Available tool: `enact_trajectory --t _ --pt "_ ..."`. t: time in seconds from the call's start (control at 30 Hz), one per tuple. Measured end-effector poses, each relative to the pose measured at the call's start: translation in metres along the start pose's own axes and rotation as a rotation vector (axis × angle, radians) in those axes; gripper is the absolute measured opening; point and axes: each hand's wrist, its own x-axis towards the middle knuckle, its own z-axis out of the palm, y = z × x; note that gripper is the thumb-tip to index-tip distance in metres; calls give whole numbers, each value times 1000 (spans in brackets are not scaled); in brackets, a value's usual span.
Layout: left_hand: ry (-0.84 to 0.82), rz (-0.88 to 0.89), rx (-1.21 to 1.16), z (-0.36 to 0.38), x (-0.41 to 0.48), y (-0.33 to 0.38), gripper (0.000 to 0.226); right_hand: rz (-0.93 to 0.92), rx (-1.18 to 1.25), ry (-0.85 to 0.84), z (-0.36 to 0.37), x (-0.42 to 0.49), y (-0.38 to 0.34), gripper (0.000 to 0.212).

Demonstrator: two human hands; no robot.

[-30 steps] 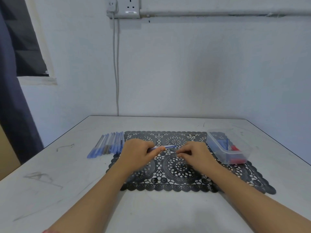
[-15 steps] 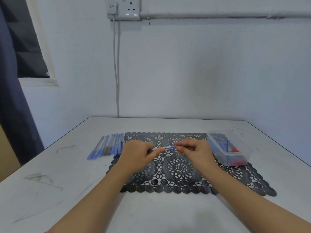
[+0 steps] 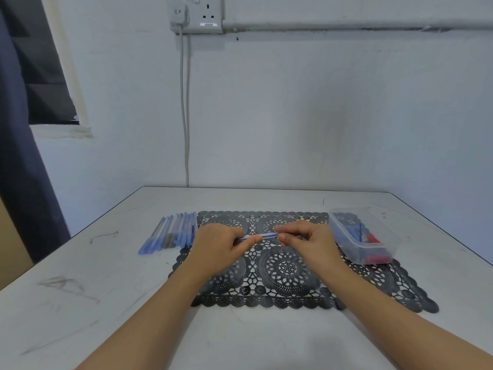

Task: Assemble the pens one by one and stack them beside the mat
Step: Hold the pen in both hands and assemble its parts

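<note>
Our table (image 3: 106, 303) carries the mat (image 3: 280, 268), with a tub (image 3: 373, 253) on its right edge and finished pens (image 3: 173, 232) just beside its left edge. Over the mat, our left hand (image 3: 221, 247) and right hand (image 3: 306, 241) each pinch one end of a pen (image 3: 264, 235). It looks light, stiff and slick; we judge firm fingertip pinches near each end best.

Pens (image 3: 170, 233) left of mat (image 3: 288, 276) — box (image 3: 384, 252) on its right edge.
</note>
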Motion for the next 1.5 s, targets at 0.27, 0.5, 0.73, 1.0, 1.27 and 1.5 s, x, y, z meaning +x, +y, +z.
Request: enact_trajectory --t 0.27,0.5,0.73,1.0,1.27,1.5 --pt "14 5 -35 4 0 0 66 19 30 -22 2 -3 -1 21" --pt "6 24 -30 2 -1 1 65 5 86 -42 4 -2 6 19" --pt "26 6 -59 2 0 1 64 -25 72 -28 4 -3 8 15" --pt "49 -10 -82 1 -2 1 64 -248 -257 -54 -1 -2 12 18" --pt "69 1 -120 2 -2 3 70 -244 -296 -106 0 -2 17 33" --pt "74 -14 -137 3 -1 -1 62 -312 -335 -122 -1 -2 19 17"
